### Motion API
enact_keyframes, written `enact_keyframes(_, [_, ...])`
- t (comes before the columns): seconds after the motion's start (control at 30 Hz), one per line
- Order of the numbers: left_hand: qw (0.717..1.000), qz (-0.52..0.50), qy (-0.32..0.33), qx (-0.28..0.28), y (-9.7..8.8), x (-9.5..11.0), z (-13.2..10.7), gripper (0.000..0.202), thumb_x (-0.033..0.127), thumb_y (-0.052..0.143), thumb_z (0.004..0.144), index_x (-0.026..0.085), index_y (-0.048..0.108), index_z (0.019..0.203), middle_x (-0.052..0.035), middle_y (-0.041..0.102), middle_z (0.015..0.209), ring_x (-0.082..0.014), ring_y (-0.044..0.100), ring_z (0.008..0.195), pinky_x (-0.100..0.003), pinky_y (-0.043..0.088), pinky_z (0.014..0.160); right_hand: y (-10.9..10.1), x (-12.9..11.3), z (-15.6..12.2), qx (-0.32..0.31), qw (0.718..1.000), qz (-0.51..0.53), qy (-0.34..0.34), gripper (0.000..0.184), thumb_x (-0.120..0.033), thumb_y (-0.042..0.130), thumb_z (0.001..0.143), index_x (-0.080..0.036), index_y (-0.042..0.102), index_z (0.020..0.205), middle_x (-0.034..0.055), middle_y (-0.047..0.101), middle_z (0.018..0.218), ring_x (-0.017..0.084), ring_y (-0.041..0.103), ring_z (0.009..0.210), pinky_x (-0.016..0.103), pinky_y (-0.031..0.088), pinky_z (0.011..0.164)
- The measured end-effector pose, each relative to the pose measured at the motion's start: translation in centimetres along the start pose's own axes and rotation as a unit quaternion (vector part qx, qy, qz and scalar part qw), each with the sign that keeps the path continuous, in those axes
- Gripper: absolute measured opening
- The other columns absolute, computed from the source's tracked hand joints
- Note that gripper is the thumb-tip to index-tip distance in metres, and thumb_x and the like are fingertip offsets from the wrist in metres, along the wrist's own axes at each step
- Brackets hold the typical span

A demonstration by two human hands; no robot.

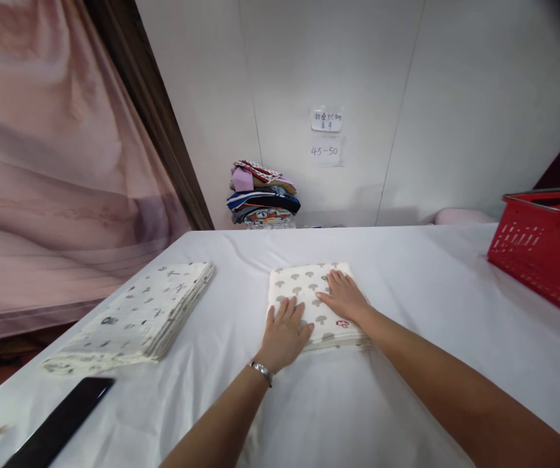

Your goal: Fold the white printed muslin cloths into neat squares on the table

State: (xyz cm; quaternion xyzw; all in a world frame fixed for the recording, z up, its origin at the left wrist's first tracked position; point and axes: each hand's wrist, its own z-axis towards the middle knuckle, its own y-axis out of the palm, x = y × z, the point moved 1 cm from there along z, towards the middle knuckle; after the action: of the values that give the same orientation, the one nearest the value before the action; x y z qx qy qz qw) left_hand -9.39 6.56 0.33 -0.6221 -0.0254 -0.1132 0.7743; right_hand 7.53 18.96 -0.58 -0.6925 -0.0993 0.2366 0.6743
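A white cloth [304, 281] printed with grey mushrooms and a few red and green ones lies folded into a thick, nearly square bundle in front of me. My left hand [284, 333] rests flat on its near left part, fingers spread. On its right side lies my right hand [345, 296], also flat with the fingers stretched out. Neither hand grips the fabric. A silvery bracelet [261, 372] is around my left wrist.
A folded printed cloth [138, 312] lies at the table's left, near a black phone-like slab [60, 422]. A red basket [547, 253] stands at the right. Piled fabrics [263, 201] sit by the wall beyond the white-covered table [421, 286]. A pink curtain [60, 195] hangs left.
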Motion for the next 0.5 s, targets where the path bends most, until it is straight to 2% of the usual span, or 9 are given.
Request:
enact_keyframes(0.07, [1.000, -0.004, -0.021, -0.003, -0.4, -0.1, 1.5, 0.047, 0.049, 0.039, 0.087, 0.023, 0.049, 0.125, -0.0112, 0.039, 0.140, -0.0309, 0.031, 0.130, -0.059, 0.028, 0.100, 0.0, -0.2, 0.0, -0.007, 1.000, 0.008, 0.005, 0.084, -0.068, 0.019, 0.082, -0.010, 0.019, 0.143, 0.0104, 0.010, 0.150, 0.025, 0.003, 0.137, 0.039, 0.008, 0.110])
enact_keyframes(0.2, [0.998, 0.014, -0.050, 0.043, 0.0, -0.4, 4.2, 0.052, 0.050, 0.040, 0.085, 0.020, 0.047, 0.127, -0.0125, 0.033, 0.143, -0.0320, 0.024, 0.133, -0.059, 0.019, 0.104, -0.1, -0.6, 0.1, 0.008, 1.000, 0.022, 0.002, 0.082, -0.067, 0.024, 0.083, -0.009, 0.025, 0.141, 0.0118, 0.014, 0.149, 0.026, 0.007, 0.137, 0.040, 0.008, 0.109])
enact_keyframes(0.27, [0.998, 0.017, -0.057, 0.033, 0.7, -0.5, 4.7, 0.054, 0.048, 0.040, 0.085, 0.019, 0.045, 0.130, -0.0127, 0.033, 0.143, -0.0320, 0.025, 0.133, -0.058, 0.018, 0.105, -0.6, -0.5, 0.3, 0.028, 0.999, 0.043, 0.001, 0.072, -0.062, 0.033, 0.083, -0.012, 0.038, 0.134, 0.0124, 0.028, 0.145, 0.026, 0.019, 0.134, 0.038, 0.016, 0.107])
enact_keyframes(0.37, [0.997, 0.027, -0.065, 0.019, 1.4, -0.7, 4.5, 0.057, 0.050, 0.034, 0.087, 0.018, 0.041, 0.133, -0.0111, 0.030, 0.144, -0.0309, 0.022, 0.134, -0.057, 0.016, 0.107, -1.8, 0.7, 0.8, 0.074, 0.994, 0.074, 0.031, 0.043, -0.045, 0.038, 0.087, -0.019, 0.055, 0.116, 0.0086, 0.051, 0.128, 0.022, 0.041, 0.120, 0.031, 0.030, 0.098])
enact_keyframes(0.43, [0.997, 0.035, -0.069, 0.011, 1.5, -0.6, 4.3, 0.059, 0.052, 0.030, 0.087, 0.019, 0.039, 0.135, -0.0091, 0.028, 0.145, -0.0298, 0.020, 0.135, -0.056, 0.015, 0.108, -2.8, 2.2, 1.1, 0.116, 0.988, 0.073, 0.074, 0.032, -0.034, 0.036, 0.089, -0.019, 0.058, 0.108, 0.0077, 0.056, 0.119, 0.020, 0.047, 0.112, 0.029, 0.034, 0.092])
enact_keyframes(0.5, [0.996, 0.043, -0.075, 0.004, 1.5, -0.6, 4.2, 0.060, 0.054, 0.027, 0.087, 0.019, 0.037, 0.136, -0.0077, 0.027, 0.146, -0.0288, 0.018, 0.136, -0.054, 0.014, 0.108, -3.4, 3.6, 1.1, 0.143, 0.980, 0.065, 0.120, 0.027, -0.031, 0.038, 0.088, -0.017, 0.059, 0.098, 0.0091, 0.059, 0.108, 0.021, 0.051, 0.103, 0.029, 0.037, 0.085])
